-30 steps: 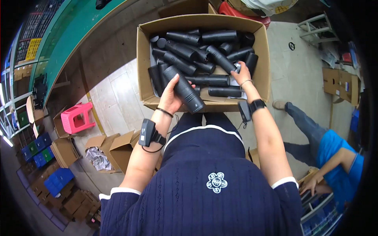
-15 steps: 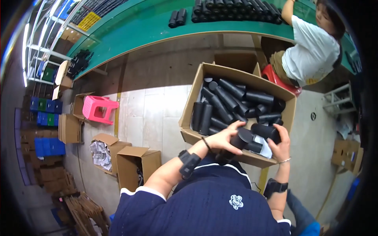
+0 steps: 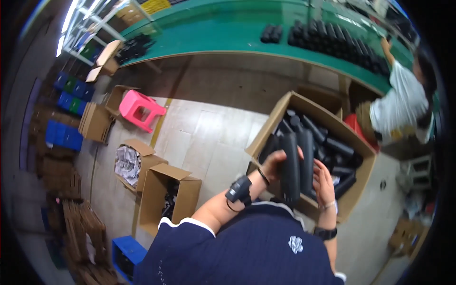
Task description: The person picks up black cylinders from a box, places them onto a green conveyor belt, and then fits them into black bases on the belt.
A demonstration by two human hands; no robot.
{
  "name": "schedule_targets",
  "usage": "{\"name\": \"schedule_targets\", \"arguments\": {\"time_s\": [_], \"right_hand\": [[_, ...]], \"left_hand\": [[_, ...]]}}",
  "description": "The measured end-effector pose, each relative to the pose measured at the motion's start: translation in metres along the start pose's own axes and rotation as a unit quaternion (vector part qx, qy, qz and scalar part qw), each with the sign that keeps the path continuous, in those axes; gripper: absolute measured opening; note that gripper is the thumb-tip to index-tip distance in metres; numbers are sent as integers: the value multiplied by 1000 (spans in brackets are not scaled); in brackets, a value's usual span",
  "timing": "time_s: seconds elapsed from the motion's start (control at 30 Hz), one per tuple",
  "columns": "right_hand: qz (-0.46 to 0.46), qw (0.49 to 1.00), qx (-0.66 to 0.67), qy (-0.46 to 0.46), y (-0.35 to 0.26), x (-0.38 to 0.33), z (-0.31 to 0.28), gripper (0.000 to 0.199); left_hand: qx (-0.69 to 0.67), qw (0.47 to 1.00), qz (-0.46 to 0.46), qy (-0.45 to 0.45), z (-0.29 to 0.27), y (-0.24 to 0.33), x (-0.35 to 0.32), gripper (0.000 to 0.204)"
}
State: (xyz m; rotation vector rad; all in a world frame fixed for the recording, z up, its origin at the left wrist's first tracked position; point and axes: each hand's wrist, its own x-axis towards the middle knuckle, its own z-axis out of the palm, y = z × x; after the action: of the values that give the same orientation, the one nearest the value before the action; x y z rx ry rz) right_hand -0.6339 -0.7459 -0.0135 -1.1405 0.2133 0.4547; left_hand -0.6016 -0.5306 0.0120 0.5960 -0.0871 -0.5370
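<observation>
The view has swung since the earlier frame: the box now sits at the right of the middle, and two black tubes stand up. The left hand is wrapped around one tube. The right hand presses flat on the other, fingers spread. More tubes fill the box. Lower left, a small box stands open.

I see a pale tiled floor. A long green workbench spans the top. A pink stool stands near stacked blue crates at left.
</observation>
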Motion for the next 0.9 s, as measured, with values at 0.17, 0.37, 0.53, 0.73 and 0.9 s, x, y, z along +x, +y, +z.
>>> {"name": "schedule_targets", "arguments": {"time_s": [0.17,0.37,0.53,0.73,0.9], "right_hand": [[23,984,143,-103,17,15,104,52],[51,966,204,-151,78,62,200,54],[82,957,270,-67,106,84,284,51],[135,896,408,-115,146,120,300,47],[69,952,298,-10,113,149,328,49]], "left_hand": [[-99,992,81,-13,-61,59,-35,64],[-129,987,86,53,-148,124,-92,65],[-110,993,48,16,-191,193,-139,73],[-96,994,22,51,-210,243,-139,74],[-41,987,-32,150,-235,266,-101,51]]}}
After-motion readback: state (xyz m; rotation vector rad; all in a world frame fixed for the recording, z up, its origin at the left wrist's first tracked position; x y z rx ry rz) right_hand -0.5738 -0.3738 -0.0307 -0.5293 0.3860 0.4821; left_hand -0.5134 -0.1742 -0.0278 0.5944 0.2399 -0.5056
